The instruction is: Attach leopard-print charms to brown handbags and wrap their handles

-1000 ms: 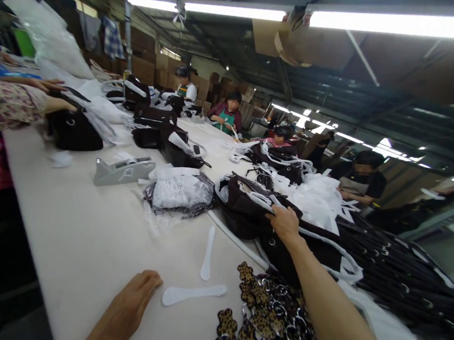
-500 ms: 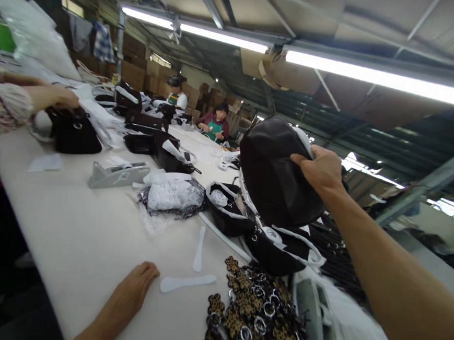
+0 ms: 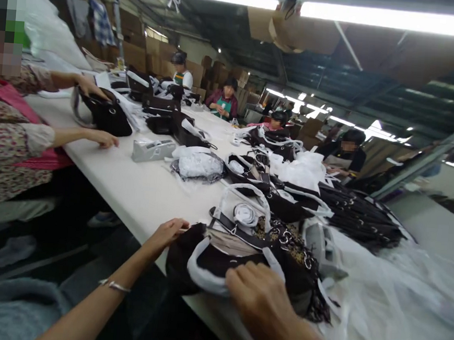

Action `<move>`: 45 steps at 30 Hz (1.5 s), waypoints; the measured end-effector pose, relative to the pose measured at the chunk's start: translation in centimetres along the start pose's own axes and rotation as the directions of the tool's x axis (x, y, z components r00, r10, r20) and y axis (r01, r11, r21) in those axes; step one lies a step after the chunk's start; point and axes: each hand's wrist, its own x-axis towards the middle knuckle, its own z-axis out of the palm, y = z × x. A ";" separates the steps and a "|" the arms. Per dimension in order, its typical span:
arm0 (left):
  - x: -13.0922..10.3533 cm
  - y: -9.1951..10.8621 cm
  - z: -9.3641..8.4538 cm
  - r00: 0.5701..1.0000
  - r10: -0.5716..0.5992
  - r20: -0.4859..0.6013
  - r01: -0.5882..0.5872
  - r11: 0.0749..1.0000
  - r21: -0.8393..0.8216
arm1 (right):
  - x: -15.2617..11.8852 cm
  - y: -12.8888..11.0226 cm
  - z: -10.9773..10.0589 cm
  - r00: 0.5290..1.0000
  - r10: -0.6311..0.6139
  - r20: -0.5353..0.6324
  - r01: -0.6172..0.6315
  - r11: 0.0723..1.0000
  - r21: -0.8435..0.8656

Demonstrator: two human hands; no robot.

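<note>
A dark brown handbag (image 3: 180,263) lies at the near table edge, its mouth open to a beige lining. White wrapping covers its two handles, and a white coiled roll (image 3: 246,214) sits at its far rim. My right hand (image 3: 258,293) is closed over the near rim by the foot of the near handle; its fingertips are hidden. At the bag's upper left corner, my left hand (image 3: 169,233) has its fingers closed on the edge. Partly behind the bag is a pile of leopard-print charms (image 3: 297,249) with metal rings.
Beyond are a plastic-wrapped bundle (image 3: 199,164), a grey tape dispenser (image 3: 153,150) and more dark bags (image 3: 287,203). Another dispenser (image 3: 323,245) and clear plastic sheeting (image 3: 401,299) lie right. A co-worker's hands (image 3: 94,89) work at a bag on the left. Several other people sit farther back.
My right hand has brought the dark handbag down from the raised spot on the right to the near table edge. My left hand has gone from the bare tabletop to the bag's corner.
</note>
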 end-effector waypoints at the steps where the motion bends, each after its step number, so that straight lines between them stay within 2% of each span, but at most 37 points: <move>1: -0.9 0.2 -0.2 0.999 -0.021 0.026 0.021 1.000 0.012 | -1.2 -1.8 1.5 0.999 -0.020 0.031 0.019 1.000 0.025; 4: -3.1 1.2 -0.6 0.999 -0.013 0.051 0.009 0.997 0.081 | -3.6 -5.3 4.4 0.989 -0.004 0.147 -0.008 0.997 0.082; 6: -4.0 2.0 -0.8 0.996 0.071 0.046 -0.077 0.985 0.151 | -4.1 -5.9 5.0 0.962 0.008 0.274 -0.048 0.989 0.141; 8: -4.6 2.8 -0.9 0.978 0.192 0.082 -0.207 0.946 0.250 | -4.1 -5.3 4.6 0.915 -0.019 0.402 -0.082 0.969 0.233; 11: -5.3 3.9 -1.0 0.928 0.324 0.183 -0.371 0.837 0.402 | -3.5 -2.9 2.8 0.850 -0.046 0.525 -0.218 0.877 0.429; 13: -5.4 4.5 -1.0 0.912 0.355 0.206 -0.410 0.783 0.467 | -2.5 -0.6 1.0 0.800 -0.041 0.599 -0.390 0.723 0.570; 15: -5.4 5.0 -0.9 0.908 0.366 0.205 -0.419 0.757 0.501 | -0.9 2.4 -0.8 0.753 -0.026 0.657 -0.555 0.511 0.657; 17: -5.1 5.3 -0.6 0.911 0.356 0.208 -0.411 0.751 0.517 | 1.3 5.9 -2.1 0.759 0.046 0.650 -0.617 0.371 0.694; 18: -4.9 5.4 -0.4 0.915 0.349 0.202 -0.402 0.751 0.523 | 2.6 7.8 -2.4 0.781 0.110 0.615 -0.608 0.360 0.708; 20: -4.5 5.7 0.3 0.920 0.355 0.164 -0.385 0.751 0.537 | 5.4 11.8 -2.4 0.835 0.303 0.459 -0.549 0.414 0.726; 21: -4.2 5.9 0.8 0.919 0.366 0.143 -0.383 0.748 0.542 | 6.8 13.6 -2.2 0.834 0.424 0.354 -0.532 0.446 0.720; 23: -3.7 6.4 1.8 0.912 0.395 0.112 -0.390 0.749 0.535 | 9.0 16.4 -1.8 0.770 0.616 0.166 -0.533 0.477 0.699; 24: -3.4 6.8 2.3 0.909 0.405 0.101 -0.395 0.756 0.522 | 9.7 17.1 -1.8 0.753 0.645 0.131 -0.526 0.471 0.708; 25: -3.1 7.2 2.7 0.910 0.407 0.083 -0.391 0.772 0.501 | 10.2 17.4 -1.9 0.770 0.621 0.145 -0.506 0.456 0.732; 26: -2.7 7.6 3.1 0.916 0.397 0.059 -0.377 0.799 0.469 | 10.2 17.3 -2.2 0.818 0.537 0.205 -0.476 0.435 0.764; 27: -2.4 8.0 3.4 0.926 0.377 0.025 -0.352 0.837 0.419 | 10.0 16.8 -2.6 0.873 0.398 0.282 -0.446 0.414 0.794; 28: -1.9 8.4 3.7 0.938 0.346 -0.004 -0.323 0.878 0.355 | 9.6 16.3 -3.1 0.907 0.234 0.351 -0.419 0.398 0.816; 29: -1.5 8.6 3.9 0.950 0.312 -0.015 -0.295 0.910 0.291 | 9.0 15.7 -3.4 0.912 0.081 0.402 -0.400 0.390 0.829; 30: -1.0 8.8 4.2 0.959 0.283 -0.002 -0.274 0.929 0.247 | 8.4 15.2 -3.5 0.904 -0.022 0.427 -0.386 0.386 0.838; 31: -0.5 8.9 4.4 0.963 0.266 0.036 -0.267 0.933 0.241 | 8.0 15.0 -3.1 0.900 -0.067 0.430 -0.374 0.385 0.844; 32: -0.1 8.8 4.7 0.961 0.258 0.101 -0.277 0.919 0.280 | 7.7 15.0 -2.4 0.904 -0.060 0.423 -0.367 0.394 0.843; 33: 0.3 8.5 5.1 0.950 0.250 0.186 -0.303 0.882 0.360 | 7.6 15.3 -1.1 0.910 -0.012 0.414 -0.369 0.429 0.825; 34: 0.6 8.1 5.6 0.931 0.231 0.283 -0.344 0.816 0.464 | 7.6 15.6 0.6 0.905 0.048 0.422 -0.385 0.511 0.768; 35: 0.8 7.7 6.0 0.905 0.204 0.374 -0.398 0.719 0.569 | 7.7 16.0 2.6 0.888 0.107 0.448 -0.411 0.623 0.665; 37: 1.0 6.5 7.0 0.840 0.134 0.526 -0.521 0.470 0.712 | 7.8 16.5 6.9 0.827 0.218 0.518 -0.422 0.849 0.317; 39: 1.0 5.4 7.9 0.788 0.080 0.610 -0.608 0.249 0.754 | 7.5 16.3 10.5 0.801 0.279 0.529 -0.391 0.914 0.109; 40: 0.9 4.9 8.2 0.773 0.069 0.631 -0.632 0.178 0.754 | 7.1 16.0 11.8 0.804 0.289 0.520 -0.376 0.924 0.067; 42: 0.8 4.3 8.6 0.768 0.071 0.636 -0.640 0.105 0.761 | 6.2 15.3 13.5 0.833 0.291 0.470 -0.348 0.937 0.037; 45: 1.1 4.0 8.9 0.792 0.077 0.606 -0.610 0.086 0.787 | 5.1 14.7 14.4 0.881 0.269 0.389 -0.292 0.956 0.000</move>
